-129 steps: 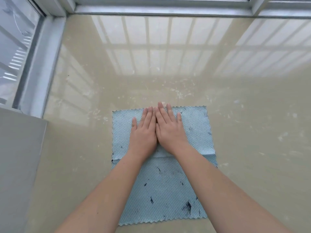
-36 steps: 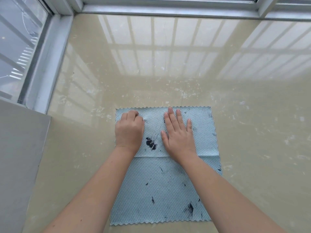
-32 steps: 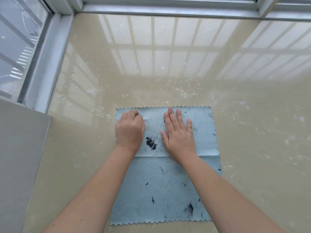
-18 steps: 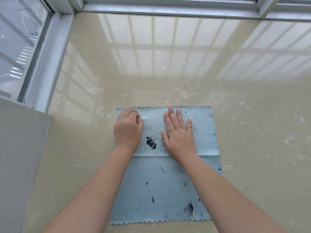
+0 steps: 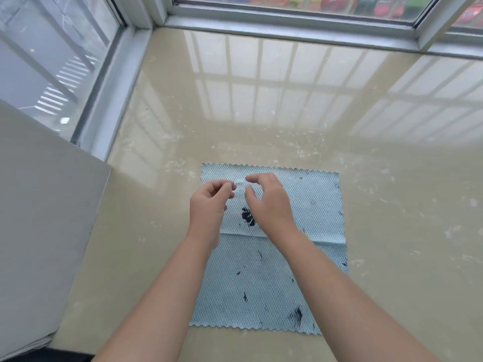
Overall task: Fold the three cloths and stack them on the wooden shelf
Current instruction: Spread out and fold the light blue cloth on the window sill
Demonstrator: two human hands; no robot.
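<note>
Surface: glossy beige sill (image 5: 261, 113) below a window frame (image 5: 287, 24).
Cloth: pale-blue stained cloth (image 5: 261, 283) flat on the sill, far part doubled toward the person.
Left hand (image 5: 207, 207): above the doubled part, fingertips curled to thumb; a pinch cannot be told.
Right hand (image 5: 270, 205): beside it, loosely curled, holding nothing.
Progress: probably one fold made; other cloths, shelf and stacking remain, unseen.
Containers: none visible.

Under the left hand (image 5: 207, 207) and right hand (image 5: 270, 205), the blue cloth (image 5: 261, 283) looks matt, scaly-woven, ink-stained. Around it the beige ledge (image 5: 392, 205) is glossy, possibly polished stone; the window frame (image 5: 287, 24) beyond is dull metal.
</note>
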